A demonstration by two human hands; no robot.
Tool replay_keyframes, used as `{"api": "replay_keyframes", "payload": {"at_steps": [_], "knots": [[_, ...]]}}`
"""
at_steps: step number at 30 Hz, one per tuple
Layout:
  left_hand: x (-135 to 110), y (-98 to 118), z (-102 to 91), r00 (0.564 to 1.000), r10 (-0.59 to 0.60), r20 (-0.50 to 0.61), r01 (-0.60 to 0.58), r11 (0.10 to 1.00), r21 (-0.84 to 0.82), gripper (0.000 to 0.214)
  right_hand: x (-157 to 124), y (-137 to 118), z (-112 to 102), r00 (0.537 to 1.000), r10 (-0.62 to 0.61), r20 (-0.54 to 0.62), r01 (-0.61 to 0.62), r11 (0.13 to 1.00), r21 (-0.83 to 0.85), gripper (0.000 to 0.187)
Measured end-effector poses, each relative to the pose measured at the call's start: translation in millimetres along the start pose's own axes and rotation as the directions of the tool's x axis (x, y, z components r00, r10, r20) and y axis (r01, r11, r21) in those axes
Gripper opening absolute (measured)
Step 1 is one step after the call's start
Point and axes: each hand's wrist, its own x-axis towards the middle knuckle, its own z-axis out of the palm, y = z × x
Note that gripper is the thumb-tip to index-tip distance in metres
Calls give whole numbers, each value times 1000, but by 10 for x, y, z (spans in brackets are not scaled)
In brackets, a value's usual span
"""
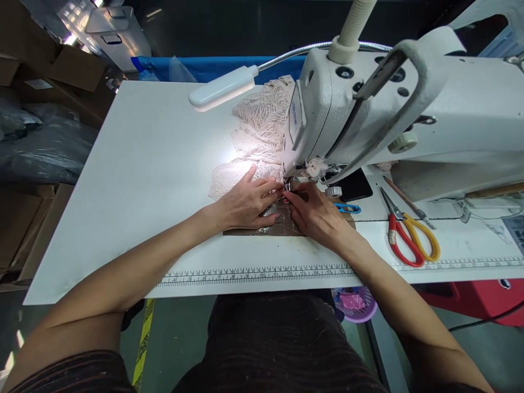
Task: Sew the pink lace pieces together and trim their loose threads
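Pale pink lace fabric (262,128) lies bunched on the table to the left of a white sewing machine (323,103). Its near end runs toward the presser foot (287,184). My left hand (248,203) rests flat on the near part of the lace, fingers stretched toward the foot and thumb spread. My right hand (317,213) is just right of the needle area, fingers bent and tips drawn together close by the foot. What those fingertips hold is hidden. Under both hands is a brown plate (262,231).
Right of my right hand lie blue thread snips (347,208), a dark phone-like slab (357,185) and red-and-yellow scissors (407,232). A lit lamp (223,88) hangs over the lace. A printed ruler (262,275) runs along the front edge. Cardboard boxes (77,68) stand left.
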Motion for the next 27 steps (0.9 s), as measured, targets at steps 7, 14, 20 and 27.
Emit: {"api": "replay_keyframes", "payload": {"at_steps": [7, 14, 20, 27], "knots": [[13, -10, -35, 997, -43, 68, 45, 999, -27, 46, -71, -5, -24, 993, 26, -116, -11, 992, 123, 35], [41, -46, -59, 991, -69, 117, 76, 995, -62, 53, -64, 418, -16, 966, 247, -74, -170, 825, 539, 54], [40, -94, -43, 988, -67, 143, 76, 995, -64, 56, -10, 539, -4, 959, 269, -90, -160, 776, 610, 59], [28, -172, -67, 978, -121, 167, 143, 982, -127, 59, -77, 426, -129, 969, 248, 7, -178, 675, 716, 49]]}}
